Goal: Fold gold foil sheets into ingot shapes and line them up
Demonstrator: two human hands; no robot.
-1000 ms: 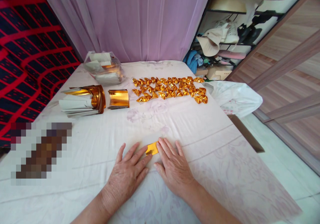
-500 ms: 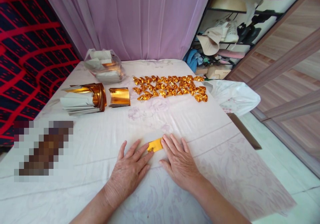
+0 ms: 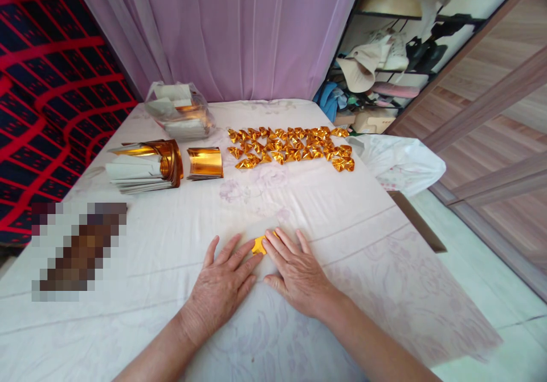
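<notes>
Many folded gold pieces point(image 3: 290, 147) beyond hands, apart.

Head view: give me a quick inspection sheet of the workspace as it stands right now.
Surface: table under a white floral cloth, creased.
Job's things: small gold foil piece flat on the cloth, mostly covered by both hands.
Clutter: rows of folded gold pieces; stack of foil sheets; smaller foil stack; clear bag of sheets; white plastic bag at the table's edge; a pixelated patch on the near left.
Grippers: left hand and right hand lie flat, fingers spread, pressing the foil piece.
Cables: nothing seen.
Surroundings: purple curtain, red and black fabric, shelf of clothes.
</notes>
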